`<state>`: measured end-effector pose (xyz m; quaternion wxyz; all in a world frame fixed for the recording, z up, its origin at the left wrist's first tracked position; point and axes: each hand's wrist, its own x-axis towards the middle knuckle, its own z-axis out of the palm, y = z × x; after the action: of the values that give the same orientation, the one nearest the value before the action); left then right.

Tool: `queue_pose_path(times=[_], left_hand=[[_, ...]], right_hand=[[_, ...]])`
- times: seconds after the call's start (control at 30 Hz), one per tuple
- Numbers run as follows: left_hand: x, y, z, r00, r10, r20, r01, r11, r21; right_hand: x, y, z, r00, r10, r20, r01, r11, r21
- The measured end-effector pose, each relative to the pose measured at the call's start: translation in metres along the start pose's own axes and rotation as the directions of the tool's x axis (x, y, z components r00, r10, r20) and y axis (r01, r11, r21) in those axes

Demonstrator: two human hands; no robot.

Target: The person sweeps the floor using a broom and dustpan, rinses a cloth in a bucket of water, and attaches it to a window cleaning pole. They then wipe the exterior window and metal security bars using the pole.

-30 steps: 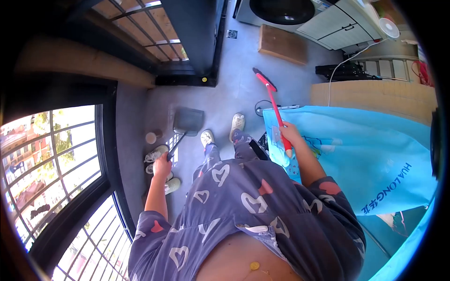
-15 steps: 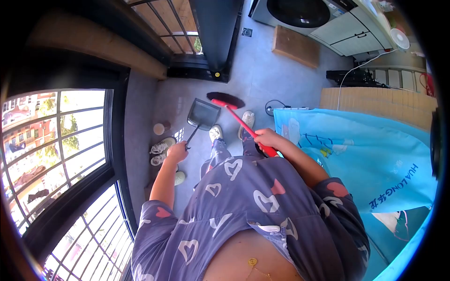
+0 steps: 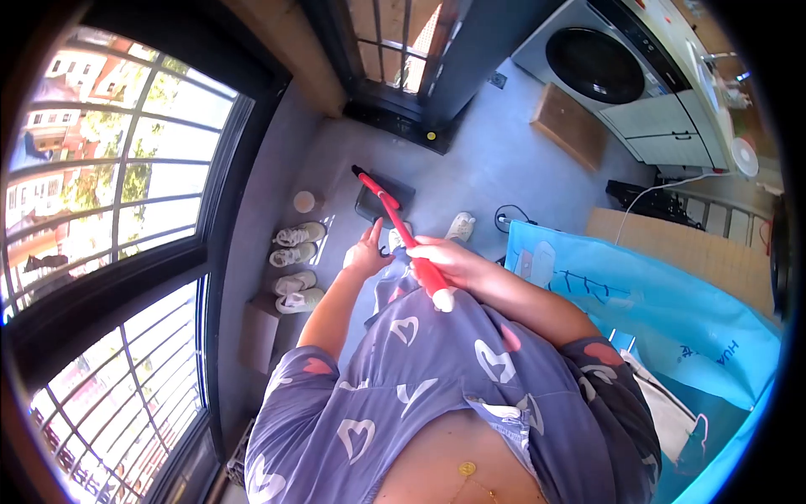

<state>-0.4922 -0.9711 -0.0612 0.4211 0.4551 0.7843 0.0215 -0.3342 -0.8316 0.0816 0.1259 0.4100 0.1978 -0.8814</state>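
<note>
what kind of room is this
Probably a laundry balcony or utility area: a silver front-loading washing machine with a round black door, a large black-framed barred window, and pairs of white shoes along the wall.

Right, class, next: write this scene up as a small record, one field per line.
Left hand: fingers spread at the dustpan handle; grip unclear
Right hand: around the red broom handle
Broom head: overlaps the dustpan in view; contact unclear
By the wall: four loose shoes
Far right corner: washing machine
</note>
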Motion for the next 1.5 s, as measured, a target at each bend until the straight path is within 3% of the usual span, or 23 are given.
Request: queue_pose_path(times=[0.1, 0.3, 0.53, 0.67, 0.77, 0.83, 0.87, 0.93, 1.0, 1.07, 1.17, 1.2, 1.27, 1.33, 1.43, 1.5], left_hand=[[-0.006, -0.01, 0.004, 1.0, 0.013, -0.023, -0.014, 0.998, -0.065], [0.0, -0.055, 0.041, 0.978, 0.059, -0.198, -0.132, 0.915, -0.382], [0.0, -0.055, 0.037, 0.984, 0.044, -0.175, -0.124, 0.869, -0.479], [0.009, -0.062, 0.045, 0.951, 0.143, -0.274, -0.268, 0.822, -0.502], [0.013, -0.069, 0.047, 0.964, 0.124, -0.233, -0.238, 0.79, -0.565], [0.016, -0.075, 0.05, 0.974, 0.109, -0.199, -0.214, 0.732, -0.646], [0.012, -0.064, 0.036, 0.985, 0.073, -0.157, -0.166, 0.663, -0.73], [-0.01, -0.035, -0.008, 0.995, -0.044, 0.092, 0.1, 0.598, -0.795], [-0.003, -0.028, -0.016, 0.998, 0.039, 0.043, 0.01, 0.619, -0.786], [0.002, -0.015, -0.027, 0.99, 0.122, 0.075, 0.006, 0.49, -0.871], [0.016, 0.03, -0.047, 0.959, 0.197, 0.203, 0.082, 0.494, -0.866], [0.024, 0.044, -0.046, 0.949, 0.273, 0.16, -0.003, 0.514, -0.858], [0.032, 0.097, -0.062, 0.938, 0.269, 0.221, -0.031, 0.698, -0.716], [0.05, 0.148, -0.071, 0.92, 0.253, 0.299, 0.024, 0.726, -0.688], [0.075, 0.226, -0.084, 0.889, 0.306, 0.34, -0.03, 0.78, -0.625], [0.093, 0.276, -0.085, 0.873, 0.32, 0.369, 0.002, 0.753, -0.658]], right_hand=[[0.009, 0.007, 0.038, 0.997, 0.07, -0.009, -0.07, 0.998, -0.001], [0.02, 0.029, 0.067, 0.991, 0.132, -0.023, -0.134, 0.986, -0.1], [0.028, 0.028, 0.08, 0.985, 0.17, -0.006, -0.169, 0.978, -0.119], [0.031, 0.028, 0.082, 0.989, 0.148, -0.009, -0.148, 0.982, -0.115], [0.031, 0.029, 0.069, 0.995, 0.093, 0.022, -0.089, 0.985, -0.151], [0.016, 0.009, 0.061, 0.991, 0.118, -0.063, -0.13, 0.963, -0.236], [0.012, 0.003, 0.047, 0.991, 0.089, -0.095, -0.113, 0.948, -0.298], [0.004, -0.003, 0.012, 0.979, -0.115, -0.169, 0.026, 0.888, -0.458], [-0.015, -0.007, -0.028, 0.915, -0.291, -0.281, 0.116, 0.853, -0.508], [-0.038, -0.008, -0.068, 0.845, -0.374, -0.381, 0.14, 0.844, -0.518], [-0.085, -0.004, -0.107, 0.749, -0.355, -0.559, 0.186, 0.923, -0.336], [-0.099, 0.002, -0.119, 0.732, -0.372, -0.571, 0.223, 0.922, -0.315], [-0.125, 0.018, -0.143, 0.696, -0.332, -0.637, 0.306, 0.939, -0.156], [-0.148, 0.044, -0.173, 0.665, -0.347, -0.662, 0.388, 0.917, -0.091], [-0.175, 0.077, -0.202, 0.6, -0.324, -0.731, 0.496, 0.868, 0.022], [-0.187, 0.086, -0.218, 0.582, -0.281, -0.763, 0.493, 0.868, 0.057]])
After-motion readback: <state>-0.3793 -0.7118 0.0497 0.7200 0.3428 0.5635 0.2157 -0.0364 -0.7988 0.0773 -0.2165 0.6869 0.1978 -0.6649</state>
